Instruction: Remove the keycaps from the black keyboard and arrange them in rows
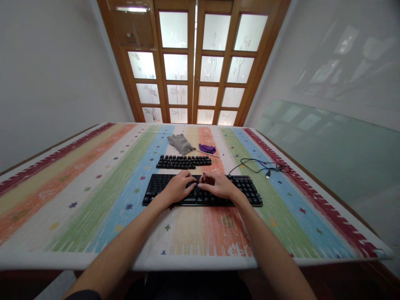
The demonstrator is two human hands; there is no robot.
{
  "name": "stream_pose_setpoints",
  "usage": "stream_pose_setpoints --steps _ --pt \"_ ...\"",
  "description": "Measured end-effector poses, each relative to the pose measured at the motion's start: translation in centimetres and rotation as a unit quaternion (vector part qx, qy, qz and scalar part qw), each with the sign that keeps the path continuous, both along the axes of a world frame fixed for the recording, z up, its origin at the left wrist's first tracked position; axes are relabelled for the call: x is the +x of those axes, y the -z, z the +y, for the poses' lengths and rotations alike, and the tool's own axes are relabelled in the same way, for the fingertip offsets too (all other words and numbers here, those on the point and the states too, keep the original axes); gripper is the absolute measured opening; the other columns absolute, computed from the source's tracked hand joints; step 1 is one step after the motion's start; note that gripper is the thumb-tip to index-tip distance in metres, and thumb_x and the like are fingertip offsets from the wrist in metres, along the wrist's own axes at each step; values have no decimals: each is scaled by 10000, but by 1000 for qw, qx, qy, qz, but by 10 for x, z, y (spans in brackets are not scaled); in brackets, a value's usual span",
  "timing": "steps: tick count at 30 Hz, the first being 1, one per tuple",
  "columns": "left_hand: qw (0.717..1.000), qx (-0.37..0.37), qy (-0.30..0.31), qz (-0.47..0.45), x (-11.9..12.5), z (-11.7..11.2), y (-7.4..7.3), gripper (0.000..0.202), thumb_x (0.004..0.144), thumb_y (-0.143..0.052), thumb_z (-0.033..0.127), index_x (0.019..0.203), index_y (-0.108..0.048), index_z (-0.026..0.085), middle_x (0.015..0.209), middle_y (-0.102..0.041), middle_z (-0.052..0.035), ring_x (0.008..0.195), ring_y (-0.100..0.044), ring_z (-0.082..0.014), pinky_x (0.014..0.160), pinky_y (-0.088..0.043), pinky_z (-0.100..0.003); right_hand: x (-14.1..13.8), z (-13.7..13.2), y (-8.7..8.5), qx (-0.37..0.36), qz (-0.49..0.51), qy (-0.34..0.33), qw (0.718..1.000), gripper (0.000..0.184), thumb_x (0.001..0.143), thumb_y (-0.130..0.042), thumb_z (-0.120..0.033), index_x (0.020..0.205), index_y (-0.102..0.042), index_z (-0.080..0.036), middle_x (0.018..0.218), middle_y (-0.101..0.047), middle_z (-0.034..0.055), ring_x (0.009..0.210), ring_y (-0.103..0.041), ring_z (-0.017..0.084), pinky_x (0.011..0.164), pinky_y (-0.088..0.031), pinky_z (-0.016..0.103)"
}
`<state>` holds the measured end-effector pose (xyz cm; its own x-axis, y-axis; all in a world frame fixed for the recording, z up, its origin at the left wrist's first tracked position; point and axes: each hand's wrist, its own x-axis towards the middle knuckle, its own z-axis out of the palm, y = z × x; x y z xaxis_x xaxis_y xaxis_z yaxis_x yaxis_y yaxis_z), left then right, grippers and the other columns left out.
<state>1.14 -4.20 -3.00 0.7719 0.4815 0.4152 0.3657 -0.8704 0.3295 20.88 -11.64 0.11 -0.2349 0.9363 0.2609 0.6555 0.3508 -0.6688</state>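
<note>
A black keyboard [246, 188] lies in the middle of the striped table. My left hand [178, 186] rests on its keys, fingers curled down onto them. My right hand [218, 185] is closed round a thin stick-like tool [204, 176] that points up between both hands, over the keyboard's centre. Just behind the keyboard lie rows of loose black keycaps [183, 161].
A grey cloth [180, 143] and a purple cloth [207, 148] lie at the back of the table. The keyboard's black USB cable [262, 166] coils to the right. The table [93, 196] has a colourful striped cover. A wooden glazed door [193, 62] stands behind.
</note>
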Motion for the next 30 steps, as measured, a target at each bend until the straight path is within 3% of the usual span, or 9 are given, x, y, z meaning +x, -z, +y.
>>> stream_pose_setpoints --steps 5,11,16,20,24,30 --pt "1000 6 -3 1 0 -1 -1 184 912 -552 251 981 -709 184 955 -613 -76 925 -579 -210 858 -509 -358 1 9 7 3 24 67 997 293 871 -607 -425 761 -617 -154 625 -606 13 579 -534 138 552 -374 257" --pt "1000 -16 -11 -4 0 -2 -2 214 911 -538 263 1033 -690 175 1017 -633 -98 985 -590 -233 904 -502 -399 8 13 11 -68 169 78 980 347 860 -574 -515 801 -555 -173 642 -612 8 509 -540 123 486 -409 247" --pt "991 -107 -26 -76 2 -6 -7 488 807 -652 230 1283 -556 177 1076 -670 -92 978 -608 -225 897 -501 -396 13 13 9 -35 255 62 964 382 820 -617 -549 888 -566 -177 710 -620 9 530 -551 115 462 -415 234" --pt "967 -219 -32 -127 7 -8 -11 601 810 -675 355 1352 -488 176 1067 -695 -89 856 -629 -194 715 -513 -316 9 12 7 -40 282 29 958 372 813 -640 -521 947 -555 -185 771 -638 21 564 -578 121 466 -432 232" --pt "944 -275 -21 -183 11 -6 -9 587 796 -695 358 1316 -505 162 1076 -708 -100 848 -639 -177 638 -486 -264 7 11 6 -42 293 10 955 363 835 -624 -511 980 -543 -188 804 -653 31 581 -594 127 491 -457 245" --pt "941 -261 -25 -215 11 -7 -12 363 772 -732 331 1099 -680 182 963 -738 -63 831 -675 -182 706 -528 -287 9 12 7 -32 279 -9 960 330 871 -585 -488 1002 -543 -188 825 -659 31 587 -598 121 544 -485 259"
